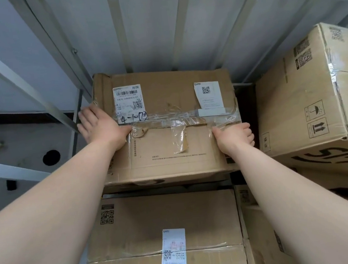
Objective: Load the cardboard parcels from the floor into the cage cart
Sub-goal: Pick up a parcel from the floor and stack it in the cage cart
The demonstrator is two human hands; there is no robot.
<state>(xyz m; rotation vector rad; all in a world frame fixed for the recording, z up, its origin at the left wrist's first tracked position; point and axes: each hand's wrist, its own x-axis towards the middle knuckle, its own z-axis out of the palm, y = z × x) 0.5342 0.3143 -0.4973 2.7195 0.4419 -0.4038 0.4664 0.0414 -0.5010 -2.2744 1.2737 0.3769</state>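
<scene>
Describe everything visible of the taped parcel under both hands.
The parcel is a worn brown cardboard box, lying flat on a lower carton inside the cage cart. Wrinkled clear tape crosses its top seam; two white labels sit above it. Edges dented. The left hand lies flat on its left edge; the right hand grips its right edge.

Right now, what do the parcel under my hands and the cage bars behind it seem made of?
The parcel: brown cardboard, matte, creased, sealed with glossy clear tape. The cage bars: probably metal, dull grey, going by their thin straight flat strips.
</scene>
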